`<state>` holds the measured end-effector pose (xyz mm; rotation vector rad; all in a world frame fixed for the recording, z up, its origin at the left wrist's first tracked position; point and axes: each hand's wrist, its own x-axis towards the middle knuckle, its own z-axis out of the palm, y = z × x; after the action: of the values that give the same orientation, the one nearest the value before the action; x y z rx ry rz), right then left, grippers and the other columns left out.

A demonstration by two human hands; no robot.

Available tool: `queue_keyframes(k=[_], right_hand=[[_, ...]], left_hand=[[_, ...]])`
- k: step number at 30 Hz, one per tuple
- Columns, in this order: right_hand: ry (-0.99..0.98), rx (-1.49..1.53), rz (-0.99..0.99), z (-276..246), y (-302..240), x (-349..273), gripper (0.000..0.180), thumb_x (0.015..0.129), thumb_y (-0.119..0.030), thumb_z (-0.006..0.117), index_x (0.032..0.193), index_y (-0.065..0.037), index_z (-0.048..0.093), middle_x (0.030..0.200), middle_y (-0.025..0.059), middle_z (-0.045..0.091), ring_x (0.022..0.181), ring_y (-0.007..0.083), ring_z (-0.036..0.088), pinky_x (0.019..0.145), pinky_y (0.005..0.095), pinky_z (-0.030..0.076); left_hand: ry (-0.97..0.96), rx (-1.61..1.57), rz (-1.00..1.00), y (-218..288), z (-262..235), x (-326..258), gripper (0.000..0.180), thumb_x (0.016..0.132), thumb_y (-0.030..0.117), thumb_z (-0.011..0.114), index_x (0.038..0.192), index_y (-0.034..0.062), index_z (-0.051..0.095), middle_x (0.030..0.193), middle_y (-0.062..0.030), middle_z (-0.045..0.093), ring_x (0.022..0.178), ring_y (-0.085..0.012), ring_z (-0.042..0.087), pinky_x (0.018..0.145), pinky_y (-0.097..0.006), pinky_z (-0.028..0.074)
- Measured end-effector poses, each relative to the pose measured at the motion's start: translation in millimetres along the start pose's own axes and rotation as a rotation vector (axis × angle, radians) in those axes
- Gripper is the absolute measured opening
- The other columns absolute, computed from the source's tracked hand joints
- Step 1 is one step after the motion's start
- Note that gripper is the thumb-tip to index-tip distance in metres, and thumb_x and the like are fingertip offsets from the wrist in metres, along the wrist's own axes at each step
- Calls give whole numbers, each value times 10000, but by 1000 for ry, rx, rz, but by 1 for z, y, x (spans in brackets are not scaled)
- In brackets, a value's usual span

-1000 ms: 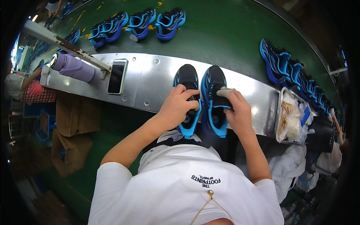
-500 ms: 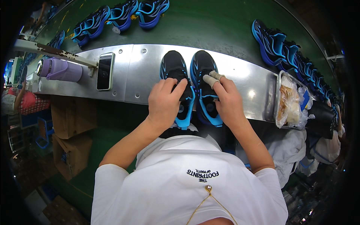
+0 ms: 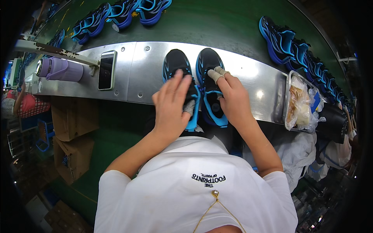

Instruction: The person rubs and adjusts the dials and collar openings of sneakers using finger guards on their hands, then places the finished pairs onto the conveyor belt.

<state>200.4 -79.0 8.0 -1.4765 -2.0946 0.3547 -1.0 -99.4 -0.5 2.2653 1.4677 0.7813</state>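
Note:
Two black sneakers with bright blue collars lie side by side across the metal ledge, toes pointing away from me. Above the left sneaker [image 3: 176,60] is my left hand [image 3: 169,103], its fingers stretched out and slightly blurred over the laces. A pale wrap shows at its thumb, near the shoe opening. My right hand [image 3: 234,95] grips the right sneaker [image 3: 208,58] by its upper: two fingers in light finger covers press on the lacing, and the thumb sits at the collar. Part of the left shoe's side is hidden behind my left hand.
On the metal ledge [image 3: 145,72] at left are a phone [image 3: 106,70] and a purple bottle [image 3: 64,70]. A metal tray [image 3: 288,103] holding plastic-wrapped items stands at right. Beyond, the green surface [image 3: 217,25] carries rows of similar sneakers [image 3: 278,40]. Cardboard boxes [image 3: 74,118] stand lower left.
My left hand has loosened from the left sneaker's lacing, its fingers straightening over the shoe. My right hand stays on the right sneaker. The whole view has shifted slightly.

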Motion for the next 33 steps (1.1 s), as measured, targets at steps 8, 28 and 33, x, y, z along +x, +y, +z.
queue_keyframes(k=[8, 28, 33], right_hand=[[25, 30, -62, 2, 14, 5, 530, 651, 133, 598, 1142, -63, 634, 1120, 147, 622, 991, 340, 604, 860, 388, 518], [-295, 19, -259, 33, -39, 51, 338, 666, -35, 704, 993, -88, 643, 1023, 88, 579, 938, 280, 551, 784, 359, 528], [-73, -256, -318, 79, -63, 28, 365, 693, -58, 633, 1050, 14, 604, 1030, 183, 552, 907, 294, 546, 738, 331, 521]], left_hand=[[84, -343, -344, -53, 40, -12, 621, 754, -30, 573, 1359, -30, 429, 1223, -266, 534, 1127, -421, 495, 1031, -441, 370], [197, -505, -508, -62, 25, -11, 424, 805, -31, 453, 1213, -12, 563, 1094, -212, 596, 1017, -392, 580, 921, -390, 454], [189, -445, -450, -59, 25, -6, 413, 828, -35, 462, 1232, -10, 542, 1122, -204, 582, 1030, -381, 576, 920, -387, 450]])
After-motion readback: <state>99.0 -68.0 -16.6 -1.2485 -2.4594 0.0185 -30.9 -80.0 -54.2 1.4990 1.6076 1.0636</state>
